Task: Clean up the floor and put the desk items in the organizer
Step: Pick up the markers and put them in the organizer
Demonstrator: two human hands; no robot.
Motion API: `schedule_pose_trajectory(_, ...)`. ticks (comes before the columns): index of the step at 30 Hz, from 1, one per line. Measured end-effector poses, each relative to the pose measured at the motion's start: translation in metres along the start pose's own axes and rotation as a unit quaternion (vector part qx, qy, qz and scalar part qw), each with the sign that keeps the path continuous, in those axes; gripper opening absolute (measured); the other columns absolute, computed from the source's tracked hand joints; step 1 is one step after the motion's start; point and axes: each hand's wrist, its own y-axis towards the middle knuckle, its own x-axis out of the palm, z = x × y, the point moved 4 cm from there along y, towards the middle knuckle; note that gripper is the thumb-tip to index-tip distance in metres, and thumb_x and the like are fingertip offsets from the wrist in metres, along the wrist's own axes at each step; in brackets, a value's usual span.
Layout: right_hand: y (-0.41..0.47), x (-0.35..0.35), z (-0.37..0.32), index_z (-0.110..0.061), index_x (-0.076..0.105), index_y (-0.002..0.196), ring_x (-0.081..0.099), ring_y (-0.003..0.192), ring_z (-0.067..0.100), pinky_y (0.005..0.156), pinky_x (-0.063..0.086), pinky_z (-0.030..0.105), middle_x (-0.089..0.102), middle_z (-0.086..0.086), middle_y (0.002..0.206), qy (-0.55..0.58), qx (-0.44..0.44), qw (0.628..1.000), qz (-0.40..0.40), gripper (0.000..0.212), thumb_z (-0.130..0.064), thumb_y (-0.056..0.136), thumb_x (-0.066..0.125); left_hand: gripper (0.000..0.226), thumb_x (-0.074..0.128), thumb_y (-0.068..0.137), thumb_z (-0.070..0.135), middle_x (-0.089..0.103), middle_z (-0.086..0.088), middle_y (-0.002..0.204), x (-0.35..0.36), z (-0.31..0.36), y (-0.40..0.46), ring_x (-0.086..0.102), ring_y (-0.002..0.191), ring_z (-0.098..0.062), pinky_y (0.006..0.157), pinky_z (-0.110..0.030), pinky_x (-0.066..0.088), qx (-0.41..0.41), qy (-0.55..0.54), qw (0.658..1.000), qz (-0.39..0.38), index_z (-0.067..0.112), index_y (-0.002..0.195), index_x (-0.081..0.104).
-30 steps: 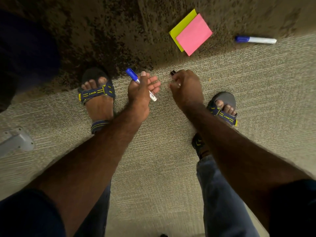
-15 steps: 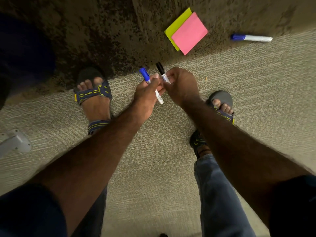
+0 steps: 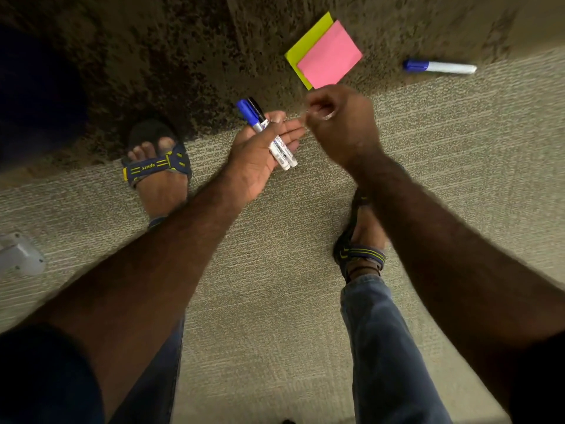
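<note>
Two white-barrelled markers, one with a blue cap (image 3: 248, 113) and one with a black cap (image 3: 256, 108), lie side by side across the palm of the left hand (image 3: 260, 151). Thumb pins them against the fingers, which are mostly straight; caps stick out past the thumb side, white ends past the palm edge. Hand is held above the floor, palm turned up.

Right hand (image 3: 342, 123) sits just right of the left hand's fingertips, close to touching them. Its fingers are curled in, back of hand toward camera, motion-blurred; nothing visibly held, but whether something small is pinched cannot be told.

Beyond the left hand, on the dark mottled carpet (image 3: 171, 56): a pink square sticky-note pad (image 3: 330, 55) lying partly on top of a yellow-green sticky-note pad (image 3: 305, 41), both flat. Further right of those, well apart from the left hand, a third white marker with a blue cap (image 3: 440, 67) lies on the floor near the seam where dark carpet meets the lighter beige ribbed carpet (image 3: 275, 270).

Left of the left hand, a foot in a navy sandal with yellow trim (image 3: 156, 166); below the right hand, the other sandalled foot (image 3: 360, 249) with blue jeans leg (image 3: 388, 347). Grey-white plastic object (image 3: 18, 255) at far left edge, partly cut off.
</note>
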Motion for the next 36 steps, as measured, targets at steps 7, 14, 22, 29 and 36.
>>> schedule_pose_trajectory(7, 0.031, -0.062, 0.057, -0.016, 0.074, 0.124, 0.064, 0.118, 0.023, 0.102, 0.046, 0.027, 0.069, 0.008, 0.126, -0.136, 0.078, 0.981, 0.113, 0.042, -0.009, 0.086, 0.056, 0.010, 0.053, 0.108, 0.013, 0.069, -0.024, 0.124, 0.007, -0.018, 0.002, 0.068, 0.122, -0.038, 0.112, -0.050, 0.050, -0.009, 0.000, 1.000, 0.006, 0.009, 0.117, 0.055)
schedule_pose_trajectory(14, 0.045, -0.091, 0.105, -0.016, 0.061, 0.137, 0.048, 0.135, 0.033, 0.115, 0.045, 0.042, 0.051, 0.013, 0.147, -0.284, 0.147, 0.944, 0.087, 0.050, -0.003, 0.089, 0.061, 0.021, 0.052, 0.108, 0.016, 0.065, -0.028, 0.131, 0.026, -0.033, 0.002, 0.066, 0.124, -0.040, 0.114, -0.051, 0.049, -0.018, 0.023, 1.000, -0.007, 0.006, 0.127, 0.052)
schedule_pose_trajectory(22, 0.050, -0.103, 0.134, -0.010, 0.064, 0.132, 0.050, 0.131, 0.041, 0.107, 0.050, 0.049, 0.058, 0.019, 0.136, -0.353, 0.164, 0.919, 0.066, 0.042, -0.005, 0.090, 0.060, 0.025, 0.057, 0.106, 0.016, 0.072, -0.022, 0.122, 0.034, -0.038, 0.007, 0.072, 0.114, -0.035, 0.105, -0.045, 0.056, -0.020, 0.043, 0.999, -0.014, 0.004, 0.128, 0.054)
schedule_pose_trajectory(29, 0.035, -0.100, 0.136, -0.011, 0.070, 0.118, 0.063, 0.110, 0.041, 0.097, 0.054, 0.047, 0.070, 0.022, 0.115, -0.313, 0.166, 0.934, 0.041, 0.029, -0.025, 0.096, 0.059, 0.026, 0.060, 0.105, 0.016, 0.073, -0.023, 0.122, 0.048, -0.031, 0.012, 0.073, 0.115, -0.036, 0.107, -0.047, 0.055, -0.032, 0.049, 0.998, -0.009, 0.004, 0.127, 0.057)
schedule_pose_trajectory(36, 0.014, -0.088, 0.089, -0.017, 0.078, 0.105, 0.076, 0.088, 0.022, 0.079, 0.058, 0.033, 0.080, 0.001, 0.092, -0.079, 0.166, 0.981, 0.060, 0.031, -0.037, 0.082, 0.071, 0.024, 0.054, 0.106, 0.009, 0.064, -0.030, 0.134, 0.072, -0.009, 0.010, 0.064, 0.126, -0.042, 0.112, -0.049, 0.051, -0.024, 0.053, 0.998, -0.014, 0.003, 0.129, 0.056)
